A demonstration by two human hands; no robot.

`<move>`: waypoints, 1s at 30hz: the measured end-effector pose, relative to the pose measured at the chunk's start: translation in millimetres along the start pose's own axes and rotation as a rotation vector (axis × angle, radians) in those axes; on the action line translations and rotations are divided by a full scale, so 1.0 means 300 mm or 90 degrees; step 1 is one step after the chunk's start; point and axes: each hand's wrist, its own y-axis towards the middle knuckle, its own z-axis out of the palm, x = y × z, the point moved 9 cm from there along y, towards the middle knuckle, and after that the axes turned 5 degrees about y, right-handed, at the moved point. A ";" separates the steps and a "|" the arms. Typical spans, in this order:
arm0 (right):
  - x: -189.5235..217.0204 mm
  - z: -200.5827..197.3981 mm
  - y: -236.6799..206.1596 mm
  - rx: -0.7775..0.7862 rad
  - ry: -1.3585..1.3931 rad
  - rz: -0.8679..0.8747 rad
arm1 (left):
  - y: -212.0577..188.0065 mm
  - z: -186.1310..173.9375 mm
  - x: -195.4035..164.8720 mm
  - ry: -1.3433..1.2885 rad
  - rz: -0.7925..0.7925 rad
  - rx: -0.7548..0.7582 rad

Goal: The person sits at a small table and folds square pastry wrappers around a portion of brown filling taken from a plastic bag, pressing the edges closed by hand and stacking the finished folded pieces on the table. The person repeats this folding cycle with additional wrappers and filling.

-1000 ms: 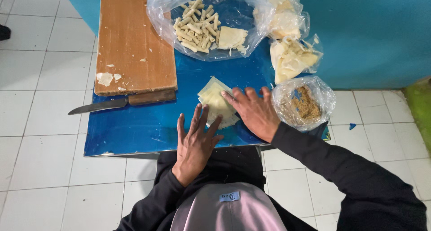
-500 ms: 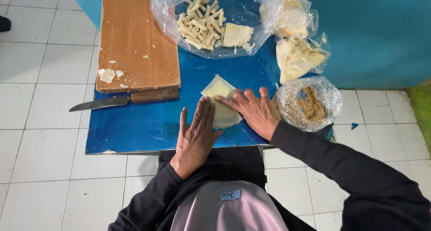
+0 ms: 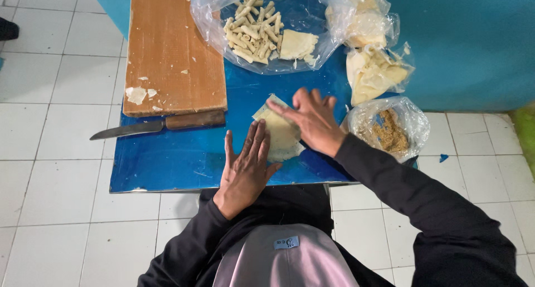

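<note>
A pale thin wrapper sheet (image 3: 278,132) lies flat on the small blue table (image 3: 167,164). My left hand (image 3: 245,167) rests flat with fingers spread, its fingertips on the sheet's left edge. My right hand (image 3: 312,118) lies flat on the sheet's upper right part, fingers pointing left. Neither hand grips anything. Part of the sheet is hidden under my right hand.
A wooden cutting board (image 3: 170,47) with dough scraps sits at the table's back left, a knife (image 3: 156,125) in front of it. A clear bag of rolled pieces (image 3: 256,25), bags of wrappers (image 3: 376,75) and a bag of brown filling (image 3: 390,131) stand behind and right. White floor tiles surround the table.
My right hand slid up and left across the wrapper sheet. My left hand stayed at the sheet's left edge. The view shifted slightly.
</note>
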 end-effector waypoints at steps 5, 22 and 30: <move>0.011 -0.013 0.028 -0.071 -0.163 -0.013 | 0.001 -0.002 0.001 0.011 0.001 -0.012; -0.034 -0.025 0.057 -0.109 -0.265 -0.025 | 0.007 -0.008 0.004 0.006 -0.014 -0.008; 0.004 -0.020 -0.006 -0.055 -0.019 -0.008 | 0.010 -0.015 0.001 0.011 -0.013 -0.015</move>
